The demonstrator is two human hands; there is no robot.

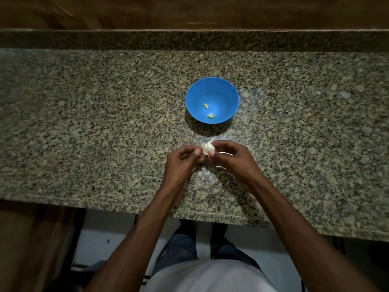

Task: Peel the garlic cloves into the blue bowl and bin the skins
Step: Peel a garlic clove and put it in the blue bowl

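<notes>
Garlic (pixel 208 149) is being pinched between left hand (pixel 185 158) and right hand (pixel 229 158) just short of the bowl (pixel 227 89), mid-peel; next, judging so, freeing another clove to join two inside.

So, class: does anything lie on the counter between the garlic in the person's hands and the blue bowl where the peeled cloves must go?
Nothing visible does. The garlic is held by both the left hand and the right hand, just in front of the blue bowl. Only bare granite counter shows between them, and the bowl holds two peeled cloves.
</notes>
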